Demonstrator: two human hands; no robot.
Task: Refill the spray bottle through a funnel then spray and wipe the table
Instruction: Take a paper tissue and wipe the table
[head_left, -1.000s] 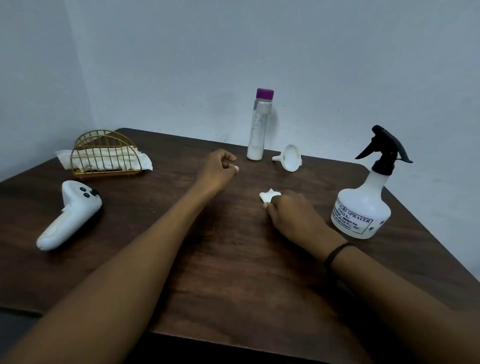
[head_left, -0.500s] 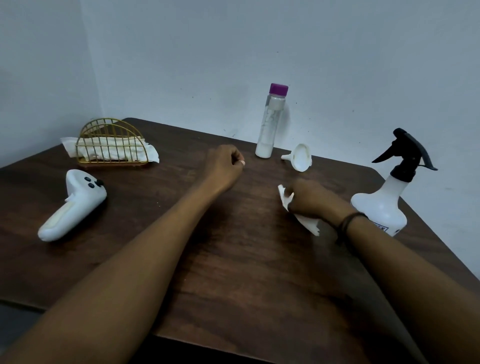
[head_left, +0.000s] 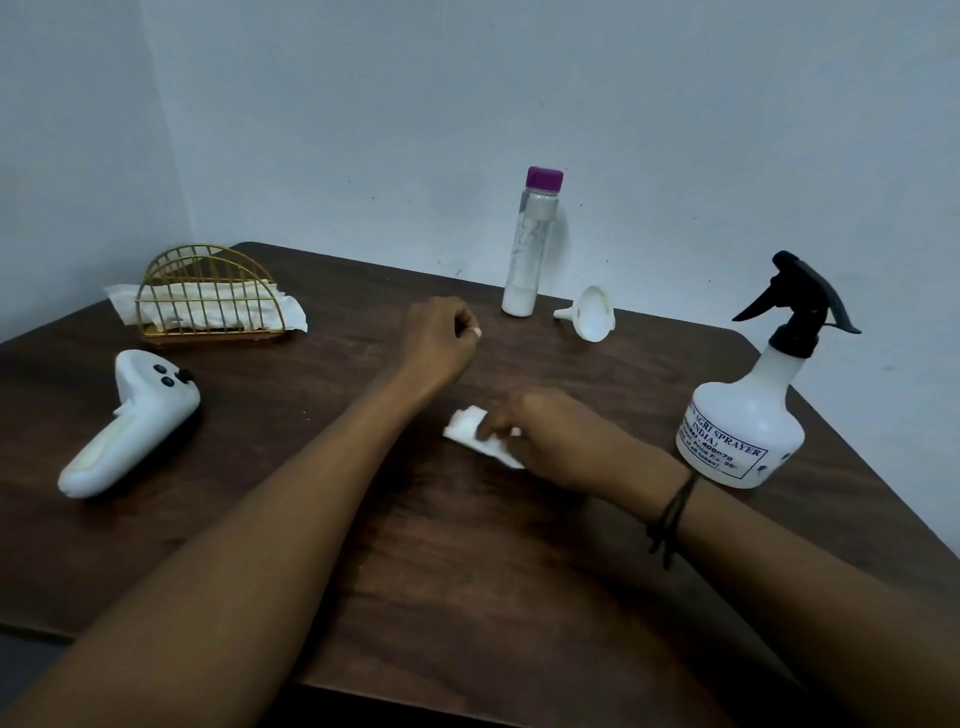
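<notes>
A dark wooden worktop (head_left: 467, 545) fills the view from the head camera, set into a pale grey corner. Both forearms reach across it from the near edge.

The step in hand appears to be the wiping. The right hand (head_left: 550, 436) lies near the middle of the worktop, fingers curled and pressing a crumpled white tissue (head_left: 475, 434) flat against the wood. The left hand (head_left: 441, 338) rests just beyond it in a loose fist, holding nothing.

The spray bottle (head_left: 748, 421), white with a black trigger head screwed on, stands upright at the right, apart from the right hand. A tall clear bottle with a purple cap (head_left: 530, 244) stands by the back wall, and the white funnel (head_left: 592, 314) lies on its side just beside it. At the left are a gold wire napkin holder (head_left: 208, 291) and a white handheld controller (head_left: 130, 421).

The next move likely calls for sliding the tissue on across unwiped wood with steady downward pressure.

Compared with half a second ago, the right hand and tissue sit nearer the person and further left, away from the spray bottle; the left hand is unmoved.
</notes>
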